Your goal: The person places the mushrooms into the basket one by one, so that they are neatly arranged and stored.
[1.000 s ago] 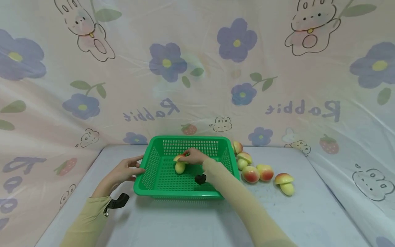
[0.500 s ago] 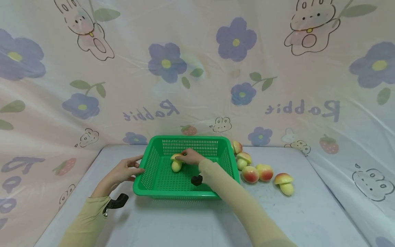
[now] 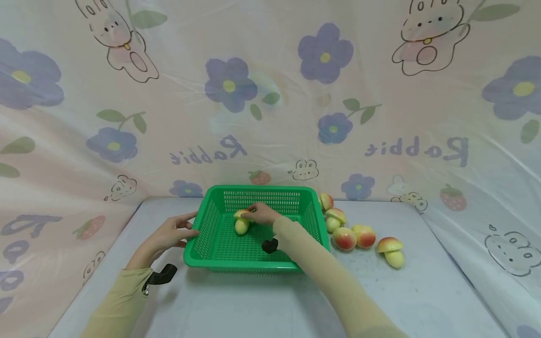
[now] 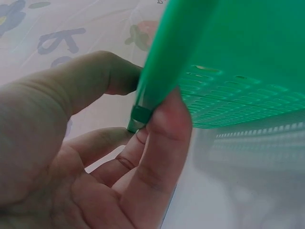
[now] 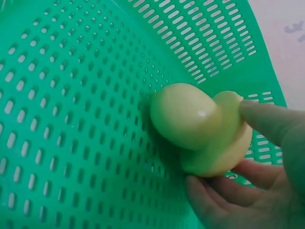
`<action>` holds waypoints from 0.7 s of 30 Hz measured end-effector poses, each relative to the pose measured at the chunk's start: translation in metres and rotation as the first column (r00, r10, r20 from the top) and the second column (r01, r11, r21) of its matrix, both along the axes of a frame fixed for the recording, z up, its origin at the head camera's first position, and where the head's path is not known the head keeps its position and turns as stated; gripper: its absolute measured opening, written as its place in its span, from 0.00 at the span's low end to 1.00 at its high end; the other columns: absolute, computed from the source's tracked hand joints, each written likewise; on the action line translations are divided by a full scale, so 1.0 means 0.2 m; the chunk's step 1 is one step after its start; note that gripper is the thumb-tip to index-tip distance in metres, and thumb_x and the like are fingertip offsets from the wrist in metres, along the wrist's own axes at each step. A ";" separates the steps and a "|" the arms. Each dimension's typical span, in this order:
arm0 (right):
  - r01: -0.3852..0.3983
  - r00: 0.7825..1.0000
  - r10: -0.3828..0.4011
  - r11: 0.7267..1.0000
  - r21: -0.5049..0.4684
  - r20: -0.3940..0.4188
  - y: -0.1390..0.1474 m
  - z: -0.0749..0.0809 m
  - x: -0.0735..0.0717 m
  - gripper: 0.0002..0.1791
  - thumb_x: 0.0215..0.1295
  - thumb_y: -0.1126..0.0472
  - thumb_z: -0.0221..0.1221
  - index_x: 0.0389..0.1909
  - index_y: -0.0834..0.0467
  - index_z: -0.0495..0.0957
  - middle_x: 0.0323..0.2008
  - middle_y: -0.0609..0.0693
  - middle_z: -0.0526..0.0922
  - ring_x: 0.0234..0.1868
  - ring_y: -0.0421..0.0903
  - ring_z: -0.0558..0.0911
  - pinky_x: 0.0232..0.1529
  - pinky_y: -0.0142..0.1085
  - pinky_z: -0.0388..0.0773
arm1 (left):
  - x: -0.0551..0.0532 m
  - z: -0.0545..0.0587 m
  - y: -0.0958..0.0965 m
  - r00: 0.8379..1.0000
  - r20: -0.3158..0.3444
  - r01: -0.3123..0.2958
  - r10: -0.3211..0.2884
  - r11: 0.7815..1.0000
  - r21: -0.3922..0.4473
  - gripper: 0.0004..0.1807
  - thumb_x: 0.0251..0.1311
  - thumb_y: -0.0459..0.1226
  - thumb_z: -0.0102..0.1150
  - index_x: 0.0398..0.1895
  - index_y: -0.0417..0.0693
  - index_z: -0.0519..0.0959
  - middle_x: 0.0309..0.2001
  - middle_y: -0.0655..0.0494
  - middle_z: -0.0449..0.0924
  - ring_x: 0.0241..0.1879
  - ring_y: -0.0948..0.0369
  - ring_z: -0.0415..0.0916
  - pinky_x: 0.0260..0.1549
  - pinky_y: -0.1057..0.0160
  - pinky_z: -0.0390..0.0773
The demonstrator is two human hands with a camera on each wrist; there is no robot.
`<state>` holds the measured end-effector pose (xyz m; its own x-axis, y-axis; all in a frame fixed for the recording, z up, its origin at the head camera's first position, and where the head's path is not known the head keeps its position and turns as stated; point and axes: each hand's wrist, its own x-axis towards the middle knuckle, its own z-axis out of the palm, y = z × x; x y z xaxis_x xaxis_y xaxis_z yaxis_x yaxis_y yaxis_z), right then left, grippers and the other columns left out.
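Mushroom [image 5: 205, 131] inside green basket [image 3: 245, 265], pinched by right hand [image 3: 263, 213] — glossy and rounded, so could slip loose, roll; left hand [image 3: 170, 232] grips the green basket's side (uneven pull might tilt it).

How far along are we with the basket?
Done: the green basket stands on the table, held by the left hand. In hand: the right hand holds a mushroom-shaped piece inside it; no released piece shows there. Apparently left: at least five red-and-yellow pieces lie right of the basket.
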<state>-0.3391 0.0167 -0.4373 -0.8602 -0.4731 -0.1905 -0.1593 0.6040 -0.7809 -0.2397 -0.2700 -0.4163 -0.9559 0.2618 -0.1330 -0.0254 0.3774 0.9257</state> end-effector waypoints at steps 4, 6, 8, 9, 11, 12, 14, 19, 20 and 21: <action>0.000 1.000 0.000 1.000 -0.009 0.016 0.00 0.02 0.01 0.29 0.70 0.51 0.55 0.62 0.69 0.69 0.59 0.62 0.72 0.57 0.54 0.74 0.51 0.43 0.74 | 0.00 0.00 0.00 1.000 0.000 -0.001 0.001 1.000 0.002 0.40 0.62 0.35 0.61 0.74 0.41 0.53 0.40 0.42 0.71 0.35 0.55 0.79 0.36 0.52 0.82; -0.002 1.000 0.002 1.000 -0.006 0.022 0.01 0.02 0.02 0.30 0.71 0.51 0.54 0.63 0.69 0.68 0.60 0.62 0.71 0.57 0.54 0.74 0.52 0.43 0.74 | 0.00 0.01 0.00 1.000 0.000 0.001 -0.001 1.000 0.004 0.40 0.62 0.35 0.61 0.74 0.40 0.53 0.40 0.42 0.71 0.35 0.54 0.79 0.35 0.52 0.82; 0.002 0.999 -0.001 1.000 -0.012 0.032 0.01 0.03 0.02 0.30 0.71 0.50 0.54 0.63 0.69 0.67 0.60 0.63 0.71 0.57 0.54 0.74 0.52 0.43 0.74 | 0.00 0.01 0.00 1.000 -0.001 0.004 -0.004 1.000 0.004 0.40 0.62 0.35 0.61 0.74 0.40 0.53 0.40 0.42 0.72 0.35 0.54 0.79 0.35 0.52 0.82; 0.006 0.999 -0.005 1.000 -0.016 0.041 0.01 0.03 0.03 0.31 0.71 0.50 0.54 0.64 0.70 0.66 0.60 0.63 0.70 0.57 0.54 0.74 0.52 0.43 0.74 | 0.00 0.01 0.00 1.000 0.000 0.006 -0.006 1.000 0.005 0.40 0.62 0.35 0.61 0.74 0.40 0.52 0.40 0.42 0.72 0.35 0.54 0.79 0.36 0.52 0.82; 0.013 0.998 -0.012 1.000 -0.027 0.060 0.01 0.03 0.03 0.32 0.71 0.50 0.54 0.65 0.70 0.65 0.61 0.63 0.69 0.57 0.53 0.74 0.53 0.43 0.74 | 0.01 0.00 0.00 1.000 0.002 0.004 -0.004 1.000 0.005 0.40 0.62 0.34 0.61 0.74 0.41 0.52 0.40 0.42 0.72 0.35 0.54 0.79 0.35 0.52 0.82; 0.020 0.997 -0.017 0.999 -0.035 0.075 0.01 0.03 0.03 0.32 0.71 0.50 0.53 0.65 0.69 0.64 0.62 0.62 0.69 0.57 0.53 0.74 0.53 0.44 0.74 | 0.01 0.00 0.00 1.000 0.002 0.002 -0.003 1.000 0.003 0.40 0.62 0.34 0.61 0.74 0.41 0.52 0.40 0.42 0.72 0.35 0.54 0.79 0.35 0.53 0.82; 0.031 0.995 -0.027 0.999 -0.041 0.095 0.02 0.03 0.03 0.33 0.71 0.49 0.53 0.66 0.69 0.63 0.62 0.62 0.68 0.58 0.54 0.73 0.55 0.44 0.73 | 0.01 0.00 0.00 1.000 0.002 0.003 -0.003 1.000 0.004 0.40 0.62 0.34 0.60 0.75 0.41 0.52 0.40 0.42 0.72 0.35 0.53 0.79 0.35 0.52 0.82; 0.052 0.990 -0.043 0.997 -0.061 0.137 0.04 0.05 0.01 0.32 0.71 0.48 0.53 0.66 0.67 0.64 0.62 0.61 0.69 0.58 0.55 0.74 0.55 0.46 0.73 | 0.01 0.00 0.00 1.000 -0.005 0.003 -0.003 1.000 0.009 0.41 0.62 0.35 0.61 0.75 0.41 0.52 0.40 0.41 0.72 0.35 0.52 0.79 0.35 0.52 0.82; 0.055 0.988 -0.044 0.996 -0.075 0.147 0.05 0.06 0.01 0.32 0.71 0.48 0.53 0.66 0.67 0.64 0.62 0.61 0.69 0.58 0.55 0.73 0.55 0.46 0.73 | 0.01 0.00 0.00 1.000 -0.005 0.003 -0.003 1.000 0.010 0.41 0.62 0.35 0.61 0.75 0.41 0.52 0.40 0.41 0.72 0.35 0.52 0.80 0.35 0.52 0.82; 0.060 0.986 -0.045 0.994 -0.093 0.164 0.05 0.07 0.01 0.31 0.71 0.49 0.53 0.66 0.67 0.65 0.62 0.61 0.69 0.59 0.56 0.73 0.55 0.47 0.73 | 0.01 0.00 0.00 1.000 -0.006 0.003 -0.003 1.000 0.010 0.41 0.62 0.35 0.61 0.75 0.41 0.52 0.40 0.41 0.72 0.35 0.52 0.80 0.35 0.52 0.82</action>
<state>-0.3380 0.0275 -0.4237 -0.8461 -0.4511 -0.2840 0.0032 0.5285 -0.8489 -0.2381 -0.2703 -0.4159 -0.9558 0.2663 -0.1247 -0.0186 0.3683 0.9295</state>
